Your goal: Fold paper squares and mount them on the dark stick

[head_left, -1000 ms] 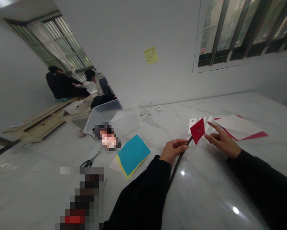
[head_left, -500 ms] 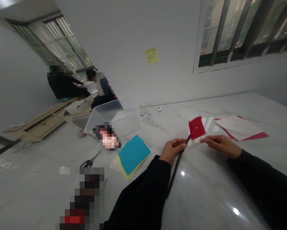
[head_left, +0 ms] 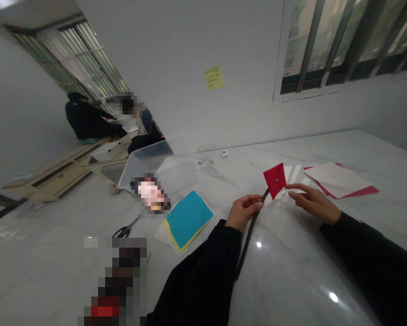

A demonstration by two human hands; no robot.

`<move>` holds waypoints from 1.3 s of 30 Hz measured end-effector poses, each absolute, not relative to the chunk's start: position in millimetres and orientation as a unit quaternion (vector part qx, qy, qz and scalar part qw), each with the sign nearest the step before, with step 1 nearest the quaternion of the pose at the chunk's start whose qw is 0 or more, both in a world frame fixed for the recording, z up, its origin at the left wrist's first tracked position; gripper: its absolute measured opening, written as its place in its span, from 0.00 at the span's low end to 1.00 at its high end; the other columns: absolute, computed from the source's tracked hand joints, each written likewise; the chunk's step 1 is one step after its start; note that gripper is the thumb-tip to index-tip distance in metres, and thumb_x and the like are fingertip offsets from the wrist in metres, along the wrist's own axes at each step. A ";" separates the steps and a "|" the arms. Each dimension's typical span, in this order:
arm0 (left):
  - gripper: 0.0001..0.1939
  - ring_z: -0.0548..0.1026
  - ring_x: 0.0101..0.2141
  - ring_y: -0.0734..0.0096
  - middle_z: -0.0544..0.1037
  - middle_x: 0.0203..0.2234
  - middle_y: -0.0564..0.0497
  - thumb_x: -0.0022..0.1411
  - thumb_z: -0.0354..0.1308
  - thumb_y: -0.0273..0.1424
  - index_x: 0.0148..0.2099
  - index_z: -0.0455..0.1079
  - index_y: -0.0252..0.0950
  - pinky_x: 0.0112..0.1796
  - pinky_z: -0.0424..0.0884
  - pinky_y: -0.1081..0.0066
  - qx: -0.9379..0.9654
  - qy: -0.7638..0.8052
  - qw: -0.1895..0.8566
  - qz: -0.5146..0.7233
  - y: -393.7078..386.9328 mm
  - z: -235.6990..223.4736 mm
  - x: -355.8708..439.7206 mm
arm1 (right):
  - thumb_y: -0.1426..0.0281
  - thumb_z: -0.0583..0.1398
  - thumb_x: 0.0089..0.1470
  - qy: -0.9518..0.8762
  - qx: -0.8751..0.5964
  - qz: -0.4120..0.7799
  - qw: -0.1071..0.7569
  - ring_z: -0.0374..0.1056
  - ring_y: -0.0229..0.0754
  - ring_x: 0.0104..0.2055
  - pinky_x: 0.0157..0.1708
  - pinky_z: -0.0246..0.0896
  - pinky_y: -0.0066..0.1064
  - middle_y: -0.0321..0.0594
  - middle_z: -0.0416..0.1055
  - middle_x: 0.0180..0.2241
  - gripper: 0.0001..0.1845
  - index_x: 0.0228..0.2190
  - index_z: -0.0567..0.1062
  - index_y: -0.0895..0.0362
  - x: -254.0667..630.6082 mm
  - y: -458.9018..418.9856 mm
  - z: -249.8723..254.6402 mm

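red paper (head_left: 275, 180) sits just past left fingers (head_left: 249, 207) gripping its stick (head_left: 250, 240), right fingers (head_left: 303, 194) open beside it.

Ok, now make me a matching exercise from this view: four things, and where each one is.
Things:
1. red square
2. sticky note
3. blue sheet
4. stick

Places:
A. on the wall
B. on a yellow sheet
C. in the left hand
D. at the stick's top end

Pairs: 1-D, 2-A, 3-B, 4-C
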State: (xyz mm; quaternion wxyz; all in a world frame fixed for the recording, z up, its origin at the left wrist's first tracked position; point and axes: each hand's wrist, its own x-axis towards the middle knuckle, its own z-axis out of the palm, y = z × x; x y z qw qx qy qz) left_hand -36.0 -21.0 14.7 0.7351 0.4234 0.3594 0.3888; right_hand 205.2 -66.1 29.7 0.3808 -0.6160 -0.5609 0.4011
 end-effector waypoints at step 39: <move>0.22 0.73 0.31 0.73 0.78 0.31 0.49 0.43 0.73 0.36 0.41 0.77 0.34 0.36 0.65 0.72 0.473 0.358 0.717 0.367 -20.1 12.4 -38.4 | 0.45 0.60 0.50 -0.499 -0.633 0.384 0.450 0.51 0.34 0.19 0.17 0.46 0.26 0.29 0.58 0.18 0.39 0.55 0.68 0.56 211.4 -63.4 26.9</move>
